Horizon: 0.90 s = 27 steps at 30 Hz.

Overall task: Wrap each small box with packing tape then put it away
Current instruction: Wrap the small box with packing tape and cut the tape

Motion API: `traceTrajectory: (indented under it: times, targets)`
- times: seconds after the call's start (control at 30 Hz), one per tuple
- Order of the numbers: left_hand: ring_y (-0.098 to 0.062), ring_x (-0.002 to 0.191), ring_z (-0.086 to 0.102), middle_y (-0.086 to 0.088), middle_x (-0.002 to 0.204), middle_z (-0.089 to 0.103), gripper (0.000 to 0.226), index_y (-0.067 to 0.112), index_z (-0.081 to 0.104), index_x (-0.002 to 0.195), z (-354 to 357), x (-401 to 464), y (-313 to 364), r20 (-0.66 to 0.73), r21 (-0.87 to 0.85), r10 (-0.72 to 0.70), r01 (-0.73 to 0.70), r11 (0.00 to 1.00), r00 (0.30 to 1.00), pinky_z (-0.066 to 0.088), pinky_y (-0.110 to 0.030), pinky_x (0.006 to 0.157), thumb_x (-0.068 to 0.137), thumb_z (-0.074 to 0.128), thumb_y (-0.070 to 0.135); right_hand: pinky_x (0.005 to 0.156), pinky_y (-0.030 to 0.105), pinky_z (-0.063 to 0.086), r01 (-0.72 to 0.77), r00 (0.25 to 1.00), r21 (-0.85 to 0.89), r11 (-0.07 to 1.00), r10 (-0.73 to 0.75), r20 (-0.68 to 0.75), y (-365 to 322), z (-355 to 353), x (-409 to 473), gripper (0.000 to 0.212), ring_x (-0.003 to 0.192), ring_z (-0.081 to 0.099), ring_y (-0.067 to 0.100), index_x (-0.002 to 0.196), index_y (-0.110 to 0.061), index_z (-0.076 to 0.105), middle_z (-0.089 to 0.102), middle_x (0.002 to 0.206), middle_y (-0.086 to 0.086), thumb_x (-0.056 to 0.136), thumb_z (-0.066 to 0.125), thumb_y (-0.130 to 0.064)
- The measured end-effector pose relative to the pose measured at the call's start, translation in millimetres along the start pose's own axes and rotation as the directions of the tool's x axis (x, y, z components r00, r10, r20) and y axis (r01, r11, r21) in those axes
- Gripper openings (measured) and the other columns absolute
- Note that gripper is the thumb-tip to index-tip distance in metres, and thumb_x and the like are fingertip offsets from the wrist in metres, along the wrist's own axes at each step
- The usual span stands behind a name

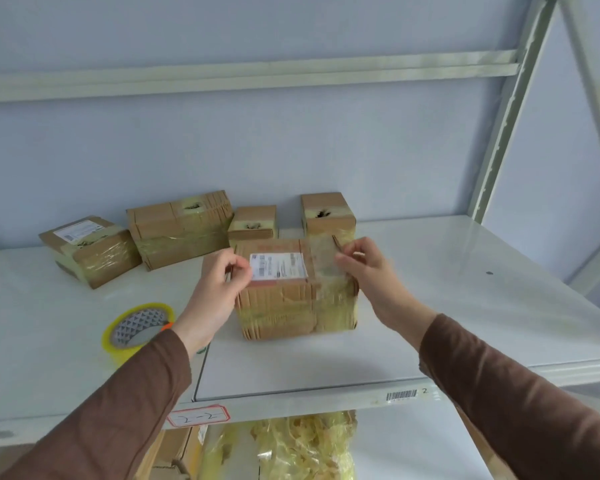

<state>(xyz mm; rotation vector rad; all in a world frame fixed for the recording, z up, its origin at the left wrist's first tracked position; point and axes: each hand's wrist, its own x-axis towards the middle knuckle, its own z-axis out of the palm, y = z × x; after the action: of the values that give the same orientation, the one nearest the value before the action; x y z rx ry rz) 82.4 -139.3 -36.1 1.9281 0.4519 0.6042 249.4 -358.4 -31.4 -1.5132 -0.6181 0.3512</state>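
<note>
The print on the white label (278, 267) atop the box (293, 289) is too blurred to read, and the left hand (219, 282) hides the box's left upper edge. This cardboard box, ribbed and banded with glossy yellowish tape, sits on the white shelf (465, 306) between the two hands. The left hand pinches at the label's left edge with curled fingers; what exactly lies between them cannot be made out. The right hand (364, 268) pinches a clear strip of tape (326, 261) lifted off the box's right top edge.

Just left of the left wrist lies a roll of tape (137, 329), a yellowish ring with a patterned core, its near side covered by the brown sleeve (118, 410). Beyond the hands, four taped boxes (181, 230) stand along the wall, several with dark torn holes on top. Under the shelf, crumpled yellowish tape scraps (305, 441) are cut off by the frame's bottom edge.
</note>
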Motion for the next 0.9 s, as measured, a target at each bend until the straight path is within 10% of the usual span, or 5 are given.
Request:
traceTrajectory:
  times: [0.17, 0.37, 0.53, 0.73, 0.9]
  targets:
    - [-0.009, 0.150, 0.026, 0.011, 0.157, 0.029, 0.036, 0.036, 0.053, 0.136, -1.6, -0.6, 4.8, 0.094, 0.267, -0.004, -0.021, 0.963, 0.996, 0.028, -0.022, 0.111, 0.101, 0.061, 0.033, 0.106, 0.034, 0.045, 0.089, 0.995, -0.369, 0.925, -0.064, 0.078, 4.1, -4.0, -5.5, 0.033, 0.141, 0.040, 0.016, 0.131, -0.029, 0.058, 0.046, 0.148, -0.005, 0.099, 0.064, -0.022]
    - [0.001, 0.153, -0.017, 0.015, 0.167, -0.014, 0.104, 0.033, -0.003, 0.162, 4.7, 16.0, 31.2, 0.590, 0.662, 0.035, -0.508, 0.551, 0.807, -0.006, -0.034, 0.128, 0.081, 0.021, 0.093, 0.129, 0.037, -0.004, 0.519, 0.825, -0.776, 0.359, 0.028, 0.565, -19.3, -3.3, 1.7, 0.099, 0.157, -0.003, 0.007, 0.164, -0.020, 0.013, 0.007, 0.171, -0.004, 0.088, 0.029, -0.080]
    - [0.000, 0.153, -0.012, 0.015, 0.166, -0.014, 0.105, 0.031, -0.003, 0.162, 12.6, 21.9, 21.3, 0.572, 0.743, -0.001, -0.518, 0.425, 0.820, -0.003, -0.026, 0.127, 0.078, 0.010, 0.091, 0.128, 0.038, -0.005, 0.617, 0.785, -0.785, 0.058, 0.018, 0.619, -11.3, 2.3, 9.5, 0.083, 0.158, 0.001, 0.011, 0.164, -0.014, 0.013, 0.008, 0.171, 0.001, 0.100, 0.018, -0.066]
    - [-0.001, 0.154, -0.013, 0.015, 0.168, -0.011, 0.102, 0.032, 0.001, 0.163, 16.0, 18.9, 21.0, 0.567, 0.720, -0.010, -0.490, 0.491, 0.823, -0.002, -0.034, 0.129, 0.080, 0.021, 0.088, 0.128, 0.036, -0.008, 0.608, 0.783, -0.781, 0.139, 0.058, 0.620, -7.4, 0.8, 8.0, 0.086, 0.157, -0.003, 0.009, 0.164, -0.014, 0.012, 0.006, 0.171, 0.001, 0.098, 0.023, -0.069]
    - [0.003, 0.151, 0.006, 0.023, 0.168, 0.005, 0.087, 0.052, 0.012, 0.159, -7.8, 14.6, 20.7, 0.254, -0.009, -0.087, 0.093, 0.996, 0.963, 0.008, -0.029, 0.119, 0.086, 0.050, 0.081, 0.125, 0.030, 0.005, 0.083, 0.948, -0.390, 0.917, 0.047, 0.313, -11.6, -12.7, 9.3, 0.097, 0.152, 0.006, -0.006, 0.161, -0.043, 0.019, 0.013, 0.167, -0.022, 0.080, 0.036, -0.093]
